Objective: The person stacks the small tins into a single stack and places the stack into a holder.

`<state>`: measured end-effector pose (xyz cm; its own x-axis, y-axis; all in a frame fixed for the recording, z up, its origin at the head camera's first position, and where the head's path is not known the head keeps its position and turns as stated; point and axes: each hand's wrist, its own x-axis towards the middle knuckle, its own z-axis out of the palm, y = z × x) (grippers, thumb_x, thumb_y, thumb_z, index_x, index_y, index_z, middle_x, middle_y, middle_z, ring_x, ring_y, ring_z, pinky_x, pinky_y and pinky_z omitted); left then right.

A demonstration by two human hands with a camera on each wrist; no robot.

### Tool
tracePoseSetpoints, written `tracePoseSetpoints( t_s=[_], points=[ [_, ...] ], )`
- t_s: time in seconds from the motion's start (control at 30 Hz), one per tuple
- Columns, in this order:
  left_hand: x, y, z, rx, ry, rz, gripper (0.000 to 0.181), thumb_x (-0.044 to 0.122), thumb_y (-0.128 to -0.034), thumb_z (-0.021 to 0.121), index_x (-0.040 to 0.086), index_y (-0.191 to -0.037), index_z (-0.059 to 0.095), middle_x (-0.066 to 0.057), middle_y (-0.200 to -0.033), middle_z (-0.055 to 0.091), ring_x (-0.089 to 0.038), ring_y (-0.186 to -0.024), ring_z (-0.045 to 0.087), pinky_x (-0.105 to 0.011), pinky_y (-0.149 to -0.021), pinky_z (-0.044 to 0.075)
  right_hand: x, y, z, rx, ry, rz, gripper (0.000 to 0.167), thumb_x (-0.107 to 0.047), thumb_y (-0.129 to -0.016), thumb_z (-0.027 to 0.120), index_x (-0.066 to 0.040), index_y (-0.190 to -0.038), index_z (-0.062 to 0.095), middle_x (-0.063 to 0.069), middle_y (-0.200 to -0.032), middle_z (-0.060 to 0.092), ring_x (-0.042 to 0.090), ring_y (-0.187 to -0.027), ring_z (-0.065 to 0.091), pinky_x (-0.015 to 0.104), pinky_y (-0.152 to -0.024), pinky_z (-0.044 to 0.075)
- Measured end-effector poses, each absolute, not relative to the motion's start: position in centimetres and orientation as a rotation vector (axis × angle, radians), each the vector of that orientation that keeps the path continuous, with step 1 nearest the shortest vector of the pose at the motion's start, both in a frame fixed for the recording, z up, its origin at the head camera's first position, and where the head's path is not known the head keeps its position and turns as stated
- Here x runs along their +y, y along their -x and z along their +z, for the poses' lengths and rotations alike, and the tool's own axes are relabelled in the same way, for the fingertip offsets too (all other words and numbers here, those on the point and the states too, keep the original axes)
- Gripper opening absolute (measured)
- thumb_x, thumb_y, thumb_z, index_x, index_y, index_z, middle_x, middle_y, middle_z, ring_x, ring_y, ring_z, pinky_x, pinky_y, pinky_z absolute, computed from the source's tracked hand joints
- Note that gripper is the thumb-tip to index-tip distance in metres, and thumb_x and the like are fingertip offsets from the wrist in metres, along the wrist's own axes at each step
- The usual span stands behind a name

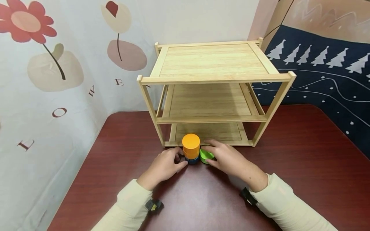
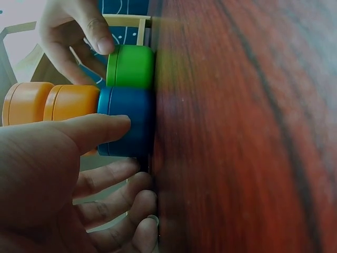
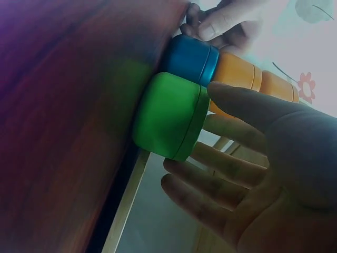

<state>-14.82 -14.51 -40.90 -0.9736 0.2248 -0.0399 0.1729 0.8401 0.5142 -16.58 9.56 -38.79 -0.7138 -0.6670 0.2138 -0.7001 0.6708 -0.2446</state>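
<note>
Two orange cylinders (image 1: pixel 191 146) stand stacked on a dark blue one (image 1: pixel 192 161) resting on the table. A green cylinder (image 1: pixel 206 156) stands close beside the blue one, on the right. The left hand (image 1: pixel 166 163) is at the stack's left; in the left wrist view its thumb lies across the front of the blue cylinder (image 2: pixel 139 105), other fingers loosely bent below it. The right hand (image 1: pixel 231 160) is around the green cylinder's right side, thumb near its upper edge (image 3: pixel 202 113) and fingers spread, without a plain grip. Exact fingertip contact cannot be told.
Directly behind the cylinders stands a three-level wooden shelf (image 1: pixel 211 120), its bottom front rail close to the hands. Patterned cloth (image 1: pixel 86 38) hangs behind and at the left of the red-brown table (image 1: pixel 115 154). A dark cloth with white trees (image 1: pixel 326 83) is at the right.
</note>
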Motion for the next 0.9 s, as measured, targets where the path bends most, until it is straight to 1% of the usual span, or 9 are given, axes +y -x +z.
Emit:
tracePoseSetpoints(
  t_s=[0.4, 0.67, 0.9],
  points=[
    [-14.53, 14.69, -41.1, 2.921, -0.342, 0.813, 0.024, 0.032, -0.0875, 0.077, 0.018, -0.103, 0.066, 0.005, -0.083, 0.061, -0.011, -0.073, 0.055, -0.034, -0.07, 0.047, 9.65, 16.57, -38.98, -2.769, -1.173, 0.485, 0.036, -0.018, -0.088, 0.078, -0.009, -0.122, 0.07, 0.015, -0.128, 0.064, 0.026, -0.102, 0.07, 0.039, -0.083, 0.058],
    [-14.48, 14.71, -41.01, 2.921, -0.32, 0.818, 0.024, 0.033, -0.0882, 0.076, 0.018, -0.105, 0.066, 0.005, -0.082, 0.06, -0.011, -0.072, 0.054, -0.033, -0.069, 0.047, 9.68, 16.65, -39.07, -2.799, -1.193, 0.478, 0.036, -0.016, -0.088, 0.077, -0.008, -0.123, 0.069, 0.017, -0.129, 0.063, 0.028, -0.107, 0.069, 0.039, -0.084, 0.058],
    [-14.42, 14.74, -41.05, 2.931, -0.333, 0.815, 0.023, 0.032, -0.0879, 0.076, 0.018, -0.103, 0.066, 0.004, -0.081, 0.06, -0.011, -0.071, 0.054, -0.034, -0.069, 0.047, 9.76, 16.71, -39.14, -2.803, -1.189, 0.478, 0.036, -0.014, -0.088, 0.077, -0.008, -0.122, 0.07, 0.017, -0.126, 0.064, 0.028, -0.106, 0.069, 0.039, -0.084, 0.058]
  ],
)
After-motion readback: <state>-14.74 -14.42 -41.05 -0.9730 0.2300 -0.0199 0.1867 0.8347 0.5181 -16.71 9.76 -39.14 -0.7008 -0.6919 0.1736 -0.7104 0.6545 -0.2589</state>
